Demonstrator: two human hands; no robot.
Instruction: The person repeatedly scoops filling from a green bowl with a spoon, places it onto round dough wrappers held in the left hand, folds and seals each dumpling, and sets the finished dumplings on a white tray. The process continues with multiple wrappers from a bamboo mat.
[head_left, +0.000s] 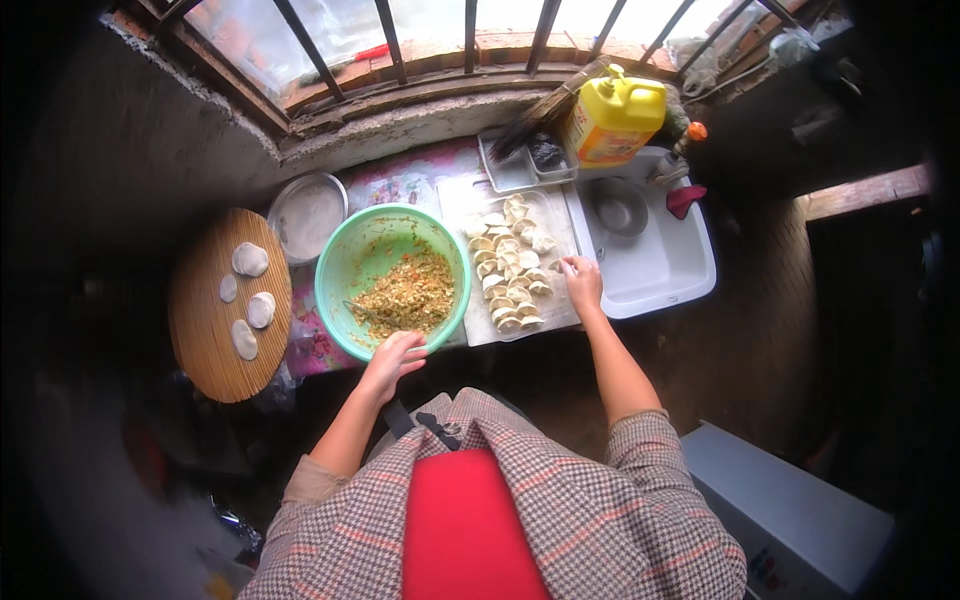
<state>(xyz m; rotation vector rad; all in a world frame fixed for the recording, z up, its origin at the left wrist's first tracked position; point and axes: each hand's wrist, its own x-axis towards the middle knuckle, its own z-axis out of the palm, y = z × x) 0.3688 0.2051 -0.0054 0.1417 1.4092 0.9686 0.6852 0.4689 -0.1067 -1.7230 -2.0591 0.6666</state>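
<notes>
My left hand (391, 363) is at the near rim of a green plastic basin (328, 319), fingers apart, with nothing seen in it. Chopped filling (412, 289) lies in the basin, and a utensil handle (367, 313) sticks out of it. To the right, my right hand (583, 282) pinches what looks like a small dumpling (556, 265) above the right side of a pale tray (559, 311). Rows of folded dumplings (512, 262) cover the tray's middle and left. The fingers partly hide the pinched piece.
At left, a round slatted mat (202, 315) bears several dough wrappers (261, 310). A metal pan (307, 214) holds white powder. A white sink (660, 277) with a metal bowl (616, 206) adjoins the tray. Behind stand a yellow jug (619, 120), a brush (544, 112) and a barred window (469, 37).
</notes>
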